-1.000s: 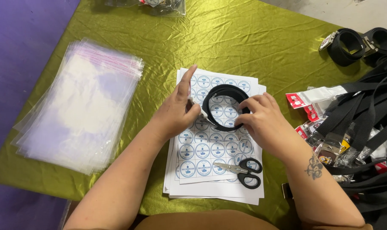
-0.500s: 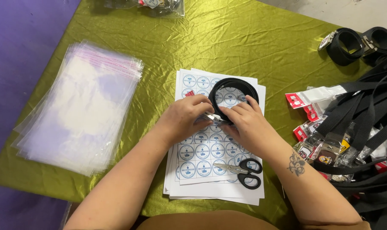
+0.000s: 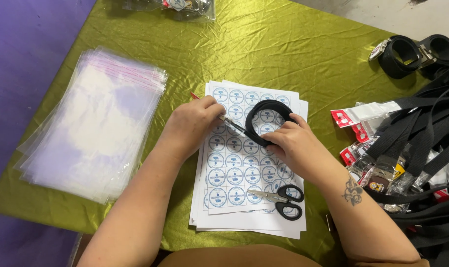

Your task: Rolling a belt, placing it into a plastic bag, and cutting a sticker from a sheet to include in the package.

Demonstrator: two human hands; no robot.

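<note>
My right hand (image 3: 296, 146) pinches coiled black webbing belt (image 3: 266, 121) at its near edge, fingers closed on strap. My left hand (image 3: 192, 126) closed around thin red-tipped tool (image 3: 224, 118), tip meeting coil just right of that grip. Coil rests on stacked white sheets of round blue stickers (image 3: 234, 173). Belt looks light, floppy, springy; likely uncoils unless held across layers. Black-handled scissors (image 3: 281, 200) lie just below right wrist.
</note>
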